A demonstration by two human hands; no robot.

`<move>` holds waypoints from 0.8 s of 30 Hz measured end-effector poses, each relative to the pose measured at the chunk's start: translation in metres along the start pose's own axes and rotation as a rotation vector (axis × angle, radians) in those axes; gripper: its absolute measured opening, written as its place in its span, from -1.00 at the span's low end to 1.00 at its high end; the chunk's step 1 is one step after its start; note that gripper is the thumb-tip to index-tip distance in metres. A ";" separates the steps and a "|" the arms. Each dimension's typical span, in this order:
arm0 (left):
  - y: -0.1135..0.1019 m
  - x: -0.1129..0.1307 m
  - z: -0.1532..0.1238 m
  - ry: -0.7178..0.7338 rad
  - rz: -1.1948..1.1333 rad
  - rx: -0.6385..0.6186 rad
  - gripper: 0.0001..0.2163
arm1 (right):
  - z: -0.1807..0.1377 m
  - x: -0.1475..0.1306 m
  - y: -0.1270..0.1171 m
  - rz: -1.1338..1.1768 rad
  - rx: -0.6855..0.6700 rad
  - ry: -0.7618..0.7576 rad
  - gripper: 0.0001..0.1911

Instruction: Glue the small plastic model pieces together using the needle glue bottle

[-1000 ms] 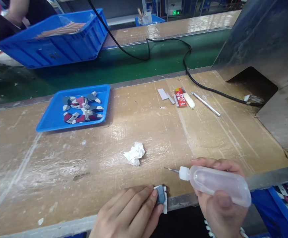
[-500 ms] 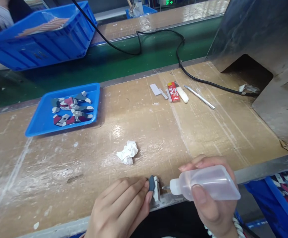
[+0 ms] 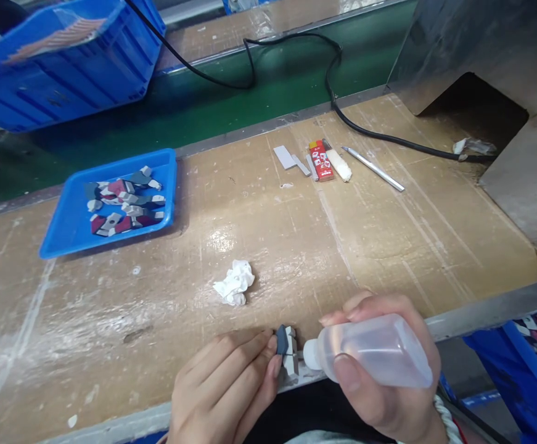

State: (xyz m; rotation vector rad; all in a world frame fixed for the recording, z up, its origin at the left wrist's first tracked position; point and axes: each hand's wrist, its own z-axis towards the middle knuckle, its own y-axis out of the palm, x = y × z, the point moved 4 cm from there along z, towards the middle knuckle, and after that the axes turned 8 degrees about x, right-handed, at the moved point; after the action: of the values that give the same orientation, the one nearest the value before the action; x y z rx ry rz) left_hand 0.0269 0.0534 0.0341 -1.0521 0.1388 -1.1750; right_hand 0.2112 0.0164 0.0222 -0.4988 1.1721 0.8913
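**Glue could drip or the little piece could slip**

On the far left, a blue tray (image 3: 76, 231) sits on the tabletop (image 3: 388, 246). It holds a pile of small grey and red pieces (image 3: 122, 200). They are well away from the hands, so they look safe.

Nearer the middle lies a crumpled white tissue (image 3: 234, 282). It is close to the work but not touching it.

The left hand (image 3: 224, 388) is at the front edge of the tabletop. Its fingers are pressed together, and the fingertips pinch a small grey and white piece (image 3: 286, 353) on its edge. The grip is only at the tips. If the fingers let go a little, the piece could tip over or fall off the edge, because it stands right at the rim.

The right hand (image 3: 383, 382) is wrapped around a clear squeeze bottle (image 3: 370, 350), with the thumb pressing on its side. The bottle's tip touches the small piece, or is very near it; I cannot tell which. A hard squeeze could push out too much liquid. Then it may run onto the left fingers or the tabletop. A push from the tip could also knock the piece crooked.

Farther back on the right lie a red pack (image 3: 321, 161), some flat white strips (image 3: 285, 156) and a thin metal tool (image 3: 373, 169). A black cable (image 3: 379, 135) runs behind them. All are well apart from the hands.
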 end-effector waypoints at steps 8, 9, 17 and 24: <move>-0.001 0.005 0.003 -0.148 -0.024 -0.010 -0.88 | -0.006 0.002 0.000 0.012 -0.009 0.005 -0.69; -0.002 0.005 0.002 -0.149 -0.030 0.003 -0.87 | -0.006 0.002 0.000 0.012 -0.015 0.004 -0.68; 0.001 0.000 0.000 -0.149 -0.058 0.006 -0.87 | -0.006 0.003 0.000 0.023 -0.034 0.000 -0.64; 0.002 -0.001 0.001 -0.166 -0.080 -0.004 -0.86 | -0.010 0.000 0.000 -0.064 0.008 -0.071 -0.66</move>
State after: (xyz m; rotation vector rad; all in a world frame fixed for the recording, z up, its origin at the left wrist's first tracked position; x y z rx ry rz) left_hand 0.0286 0.0549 0.0326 -1.1630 -0.0312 -1.1541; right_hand 0.2051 0.0085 0.0189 -0.4917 1.0890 0.8431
